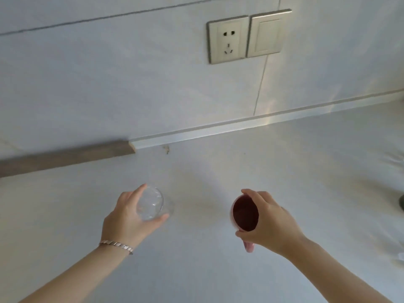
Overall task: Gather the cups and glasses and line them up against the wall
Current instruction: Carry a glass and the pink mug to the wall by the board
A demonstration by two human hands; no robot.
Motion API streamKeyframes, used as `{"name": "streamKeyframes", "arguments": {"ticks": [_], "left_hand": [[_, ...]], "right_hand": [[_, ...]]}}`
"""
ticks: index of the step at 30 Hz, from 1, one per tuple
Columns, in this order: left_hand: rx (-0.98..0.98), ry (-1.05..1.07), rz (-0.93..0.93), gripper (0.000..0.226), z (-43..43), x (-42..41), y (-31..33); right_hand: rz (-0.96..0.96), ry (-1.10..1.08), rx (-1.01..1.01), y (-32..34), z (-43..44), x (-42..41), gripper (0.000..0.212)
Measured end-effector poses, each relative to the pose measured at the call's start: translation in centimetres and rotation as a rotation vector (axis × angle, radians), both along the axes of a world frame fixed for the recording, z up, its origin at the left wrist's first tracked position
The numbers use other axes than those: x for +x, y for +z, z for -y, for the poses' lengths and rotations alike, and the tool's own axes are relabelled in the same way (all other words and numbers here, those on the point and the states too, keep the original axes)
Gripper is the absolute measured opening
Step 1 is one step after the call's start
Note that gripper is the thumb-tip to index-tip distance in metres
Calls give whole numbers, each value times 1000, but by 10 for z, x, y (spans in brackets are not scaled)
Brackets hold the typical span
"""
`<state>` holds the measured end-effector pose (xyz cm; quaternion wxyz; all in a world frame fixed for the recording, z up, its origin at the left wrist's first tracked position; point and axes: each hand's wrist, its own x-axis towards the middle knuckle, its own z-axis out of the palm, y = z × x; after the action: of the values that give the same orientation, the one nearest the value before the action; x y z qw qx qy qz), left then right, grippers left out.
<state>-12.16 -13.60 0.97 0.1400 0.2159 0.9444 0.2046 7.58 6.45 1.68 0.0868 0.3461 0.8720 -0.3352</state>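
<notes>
My left hand (pixel 126 217) grips a clear glass (pixel 153 204) from its left side, fingers curled round the rim, above the white counter (pixel 207 270). My right hand (pixel 269 221) holds a pink cup (pixel 243 213) with a dark inside; its pink handle sticks out below my thumb. Both vessels are upright with their mouths facing the camera. They sit about a forearm's length short of the wall (pixel 131 84). Whether their bases touch the counter is hidden.
A pale strip (pixel 240 125) and a grey-brown strip (pixel 65 158) run along the foot of the wall. A socket (pixel 228 41) and a switch (pixel 269 33) are mounted on the wall above. A dark object (pixel 401 202) shows at the right edge.
</notes>
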Motion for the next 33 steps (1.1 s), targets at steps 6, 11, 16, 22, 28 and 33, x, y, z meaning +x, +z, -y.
{"name": "streamKeyframes", "arguments": {"ticks": [6, 11, 16, 22, 28, 33], "left_hand": [[-12, 243, -38, 81, 148, -119, 4], [-53, 359, -67, 77, 233, -221, 3], [-20, 451, -44, 73, 277, -321, -13], [20, 493, -47, 62, 304, -402, -44], [0, 516, -8, 63, 309, -428, -60], [-26, 513, -35, 70, 309, -435, -69]], "right_hand": [[-10, 115, -15, 0, 114, -128, 89], [-6, 149, -41, -3, 200, -227, 92], [-15, 160, -40, -11, 260, -310, 94], [2, 276, -17, -22, 301, -396, 90], [-43, 341, -11, -35, 328, -485, 88], [-88, 353, 22, -50, 346, -549, 84]]}}
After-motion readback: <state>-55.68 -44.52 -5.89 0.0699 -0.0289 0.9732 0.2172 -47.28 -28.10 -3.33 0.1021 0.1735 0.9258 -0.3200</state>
